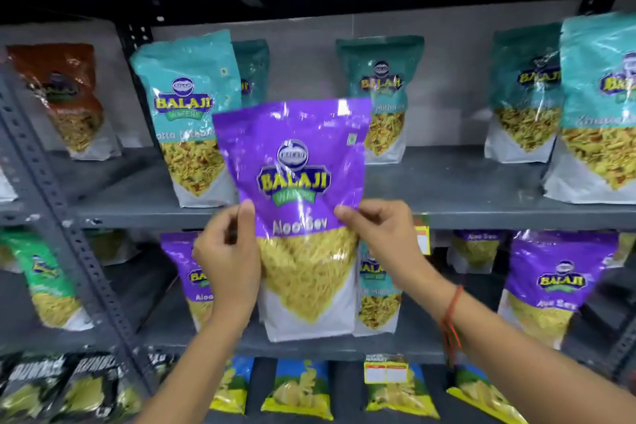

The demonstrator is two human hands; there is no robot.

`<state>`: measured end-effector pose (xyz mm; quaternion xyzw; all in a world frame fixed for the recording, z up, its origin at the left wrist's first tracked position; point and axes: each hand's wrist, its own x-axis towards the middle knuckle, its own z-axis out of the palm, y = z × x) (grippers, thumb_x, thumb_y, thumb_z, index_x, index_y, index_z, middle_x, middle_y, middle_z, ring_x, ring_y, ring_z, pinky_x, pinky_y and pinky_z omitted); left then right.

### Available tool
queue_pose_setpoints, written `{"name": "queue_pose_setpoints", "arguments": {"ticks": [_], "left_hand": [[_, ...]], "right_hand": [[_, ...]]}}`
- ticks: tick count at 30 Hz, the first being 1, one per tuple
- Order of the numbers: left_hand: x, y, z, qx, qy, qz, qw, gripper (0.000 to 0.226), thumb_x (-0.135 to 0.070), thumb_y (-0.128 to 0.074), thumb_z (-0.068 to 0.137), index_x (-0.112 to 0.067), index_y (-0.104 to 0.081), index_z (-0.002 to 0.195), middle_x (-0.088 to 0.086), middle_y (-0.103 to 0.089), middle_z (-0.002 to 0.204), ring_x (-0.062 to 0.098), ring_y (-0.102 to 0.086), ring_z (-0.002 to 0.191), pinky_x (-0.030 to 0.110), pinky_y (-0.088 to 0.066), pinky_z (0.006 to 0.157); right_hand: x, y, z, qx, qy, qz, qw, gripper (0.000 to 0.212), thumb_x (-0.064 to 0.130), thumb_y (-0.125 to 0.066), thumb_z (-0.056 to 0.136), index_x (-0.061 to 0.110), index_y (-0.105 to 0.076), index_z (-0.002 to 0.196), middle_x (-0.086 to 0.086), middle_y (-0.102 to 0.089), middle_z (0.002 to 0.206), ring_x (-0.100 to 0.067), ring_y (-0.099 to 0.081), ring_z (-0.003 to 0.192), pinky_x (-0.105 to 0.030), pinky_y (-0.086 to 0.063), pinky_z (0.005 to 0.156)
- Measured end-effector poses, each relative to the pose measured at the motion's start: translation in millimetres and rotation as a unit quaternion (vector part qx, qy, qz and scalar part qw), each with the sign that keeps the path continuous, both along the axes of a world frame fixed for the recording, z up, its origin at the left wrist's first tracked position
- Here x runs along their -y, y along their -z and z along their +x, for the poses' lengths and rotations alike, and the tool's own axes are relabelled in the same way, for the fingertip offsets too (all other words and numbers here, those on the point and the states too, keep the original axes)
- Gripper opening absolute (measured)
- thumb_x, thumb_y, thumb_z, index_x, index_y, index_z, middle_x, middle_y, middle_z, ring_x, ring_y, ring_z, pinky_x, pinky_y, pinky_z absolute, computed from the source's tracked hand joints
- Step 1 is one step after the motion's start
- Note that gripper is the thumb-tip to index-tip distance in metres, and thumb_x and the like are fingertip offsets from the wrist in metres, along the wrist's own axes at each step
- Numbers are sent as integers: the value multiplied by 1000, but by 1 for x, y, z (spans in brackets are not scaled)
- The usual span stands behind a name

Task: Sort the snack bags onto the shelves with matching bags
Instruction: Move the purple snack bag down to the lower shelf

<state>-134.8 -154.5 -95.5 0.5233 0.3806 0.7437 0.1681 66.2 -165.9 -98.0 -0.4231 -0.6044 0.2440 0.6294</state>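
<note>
Purple Aloo Sev bag (pixel 303 189) held upright in front of the grey shelving, both hands clamped on its side edges at mid-height: left hand (pixel 229 251) on the left edge, right hand (pixel 382 244) on the right. Its lower edge sits level with the middle shelf (pixel 457 348), contact not confirmable. Matching purple bags (pixel 550 282) stand on that shelf, with one teal bag (pixel 377 289) just behind. Teal bags (pixel 189 113) line the upper shelf (pixel 464 182)
</note>
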Motion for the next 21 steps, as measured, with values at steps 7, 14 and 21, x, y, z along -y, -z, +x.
{"name": "queue_pose_setpoints", "arguments": {"ticks": [7, 14, 21], "left_hand": [[5, 129, -36, -47, -60, -116, 990, 36, -49, -54, 82, -18, -71, 77, -16, -63, 58, 3, -55, 59, 20, -41, 60], [-52, 193, -32, -134, -66, -250, 957, 41, -41, -53, 83, -4, -67, 69, 13, -63, 58, 25, -57, 59, 41, -42, 58], [-114, 223, -24, -164, -82, -318, 930, 12, -16, -72, 84, -6, -78, 85, 18, -74, 70, 36, -65, 65, 35, -44, 62]], "right_hand": [[4, 114, -29, 45, -19, -127, 991, 56, 31, -78, 82, 12, -40, 46, 9, -27, 47, -7, -24, 51, -25, -22, 49], [-52, 193, -21, 86, 62, -215, 971, 48, 26, -77, 83, -4, -50, 58, -6, -43, 50, -11, -36, 52, -31, -29, 52], [-109, 218, -19, 142, 137, -229, 953, 48, 30, -71, 88, 13, -44, 52, -2, -43, 44, -9, -36, 40, -25, -29, 46]]}}
